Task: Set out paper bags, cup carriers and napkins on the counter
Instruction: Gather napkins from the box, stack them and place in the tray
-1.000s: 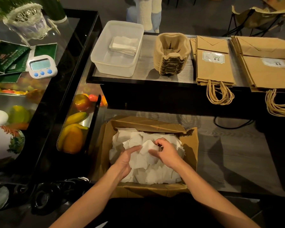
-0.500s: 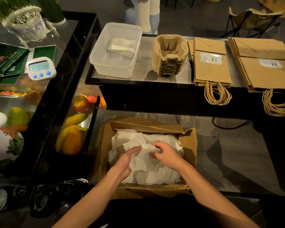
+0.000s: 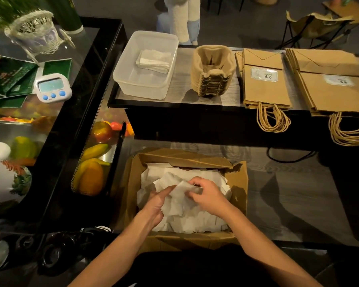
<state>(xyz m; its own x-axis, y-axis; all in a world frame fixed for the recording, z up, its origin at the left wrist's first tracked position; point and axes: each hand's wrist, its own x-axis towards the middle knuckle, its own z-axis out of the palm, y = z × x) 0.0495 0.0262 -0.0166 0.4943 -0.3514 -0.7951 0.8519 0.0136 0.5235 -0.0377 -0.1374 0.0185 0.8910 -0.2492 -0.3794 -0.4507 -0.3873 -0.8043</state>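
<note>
Dim room; grey wood-grain counter (image 3: 216,101) above a lower shelf (image 3: 288,204). The shelf carries a torn cardboard box (image 3: 239,183) of loose white napkins (image 3: 187,221). On the counter: flat brown paper bags (image 3: 265,90), stacked moulded-pulp cup carriers (image 3: 212,79), clear plastic tub (image 3: 141,83). The right hand (image 3: 207,197) pinches one napkin (image 3: 183,188) with curled fingers; the left hand (image 3: 155,204), fingers nearly straight, touches it.

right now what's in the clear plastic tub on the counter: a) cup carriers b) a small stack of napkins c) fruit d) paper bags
b: a small stack of folded napkins lies in the clear plastic tub, with nothing else in it
</note>
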